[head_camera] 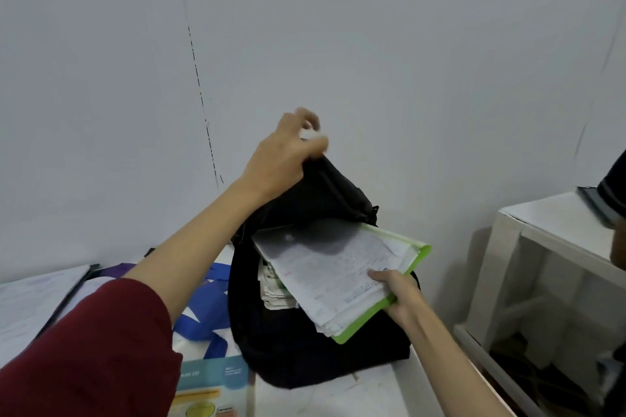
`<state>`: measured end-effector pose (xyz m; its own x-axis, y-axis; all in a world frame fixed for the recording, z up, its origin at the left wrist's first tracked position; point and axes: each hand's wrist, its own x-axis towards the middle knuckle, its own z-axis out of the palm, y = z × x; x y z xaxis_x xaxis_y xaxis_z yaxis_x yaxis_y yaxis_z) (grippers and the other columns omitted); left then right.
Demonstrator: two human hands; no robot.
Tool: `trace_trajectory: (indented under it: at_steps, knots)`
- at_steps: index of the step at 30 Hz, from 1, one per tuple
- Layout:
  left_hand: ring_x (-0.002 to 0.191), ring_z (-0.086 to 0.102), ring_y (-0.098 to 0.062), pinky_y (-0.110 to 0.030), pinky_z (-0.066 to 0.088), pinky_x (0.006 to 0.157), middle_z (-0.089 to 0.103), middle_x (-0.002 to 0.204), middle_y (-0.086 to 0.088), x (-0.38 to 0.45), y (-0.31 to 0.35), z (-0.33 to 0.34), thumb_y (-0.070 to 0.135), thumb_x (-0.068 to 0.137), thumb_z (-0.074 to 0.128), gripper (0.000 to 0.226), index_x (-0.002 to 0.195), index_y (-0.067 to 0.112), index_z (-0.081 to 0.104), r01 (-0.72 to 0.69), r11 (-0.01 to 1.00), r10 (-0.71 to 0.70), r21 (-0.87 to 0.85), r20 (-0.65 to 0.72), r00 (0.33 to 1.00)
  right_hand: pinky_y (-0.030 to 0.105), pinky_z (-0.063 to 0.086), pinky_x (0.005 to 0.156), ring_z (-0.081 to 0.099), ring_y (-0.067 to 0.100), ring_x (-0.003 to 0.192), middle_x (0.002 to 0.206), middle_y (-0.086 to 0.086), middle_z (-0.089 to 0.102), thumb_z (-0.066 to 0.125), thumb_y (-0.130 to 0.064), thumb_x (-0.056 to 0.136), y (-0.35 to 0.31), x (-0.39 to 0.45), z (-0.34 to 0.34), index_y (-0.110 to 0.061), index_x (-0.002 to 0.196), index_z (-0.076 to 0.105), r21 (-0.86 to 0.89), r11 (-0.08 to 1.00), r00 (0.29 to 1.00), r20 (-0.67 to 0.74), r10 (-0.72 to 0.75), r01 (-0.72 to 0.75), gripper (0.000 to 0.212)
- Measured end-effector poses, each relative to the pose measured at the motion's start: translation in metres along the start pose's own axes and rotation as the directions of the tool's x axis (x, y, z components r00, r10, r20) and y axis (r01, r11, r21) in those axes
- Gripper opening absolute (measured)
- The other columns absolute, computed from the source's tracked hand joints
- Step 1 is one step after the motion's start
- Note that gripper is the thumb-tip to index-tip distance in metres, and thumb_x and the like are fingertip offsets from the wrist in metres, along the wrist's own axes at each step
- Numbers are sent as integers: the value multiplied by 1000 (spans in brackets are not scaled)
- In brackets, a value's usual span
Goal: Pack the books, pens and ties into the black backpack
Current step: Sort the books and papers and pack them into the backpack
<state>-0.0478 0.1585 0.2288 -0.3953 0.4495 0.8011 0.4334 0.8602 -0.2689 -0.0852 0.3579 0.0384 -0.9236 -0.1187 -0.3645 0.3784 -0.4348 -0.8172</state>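
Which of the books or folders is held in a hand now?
The green folder, gripped by the right hand at the backpack mouth; the others lie on the table.

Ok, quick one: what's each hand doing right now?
Left hand: grips the black backpack top flap, lifting it.
Right hand: holds the green folder of papers.

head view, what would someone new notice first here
The black backpack stands upright mid-frame on the white table, its top flap pulled up by the left hand. The right hand grips a green folder stacked with loose papers, angled into the open mouth. Left of the bag lie blue ties and a teal book, still unpacked.
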Motion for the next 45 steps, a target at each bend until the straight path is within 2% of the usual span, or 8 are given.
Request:
trace_trajectory:
  at_steps: [4,8,12,17,19,34,40,45]
  knots:
    - [98,55,-32,-35,52,71,56,115,-9,-26,-17,24,-1,80,52,27,61,16,58,-575,761,462,299,373,805,39,53,62,63,33,77,86,18,65,55,16,76,-3,-1,-1,2,96,60,143,989,999,-22,30,-26,24]
    - [84,56,-32,-38,48,64,57,109,-13,-53,-44,24,2,82,53,32,111,9,65,-5,848,-255,530,416,873,34,56,46,68,29,59,68,14,69,51,18,76,-12,-11,-17,0,91,60,193,981,999,-39,36,-28,25]
    - [131,28,-43,-50,23,105,28,147,-19,-79,-53,26,43,97,34,58,142,8,34,484,618,-786,620,460,413,32,56,44,67,21,49,78,14,68,50,17,80,-26,-40,-34,-2,89,59,183,983,997,-80,3,12,23]
    - [118,54,-35,-51,38,100,57,127,-15,-126,-44,54,12,69,67,41,110,7,63,-218,910,1,352,524,851,26,55,44,68,21,59,82,11,69,51,16,81,-33,-73,-42,-2,87,60,130,991,993,-112,-27,42,21]
    - [84,63,-25,-35,40,87,63,94,-5,-143,-24,58,12,78,49,21,96,13,59,-325,942,250,88,462,851,22,51,40,67,18,52,66,7,70,52,15,81,-33,-79,-38,-3,82,59,112,992,990,-139,-33,49,20]
    - [68,60,-27,-33,43,55,59,96,-14,-164,-31,68,10,62,78,22,79,5,65,-88,950,-135,299,648,749,37,58,64,68,26,79,101,15,66,51,15,81,-10,-108,-42,1,105,60,185,972,979,-174,-109,142,29]
    - [101,58,-32,-40,49,78,57,120,-13,-184,-30,89,11,81,55,48,127,12,40,513,853,-401,97,752,523,44,56,77,63,35,102,116,19,63,51,15,81,-10,-131,-63,2,119,57,162,966,968,-185,-171,202,40]
    - [135,34,-22,-36,30,107,26,154,-1,-175,-37,90,24,84,57,52,135,22,48,354,918,-348,180,793,500,42,58,73,67,35,98,116,18,66,53,8,80,-8,-150,-96,-3,121,58,155,968,972,-159,-170,195,43]
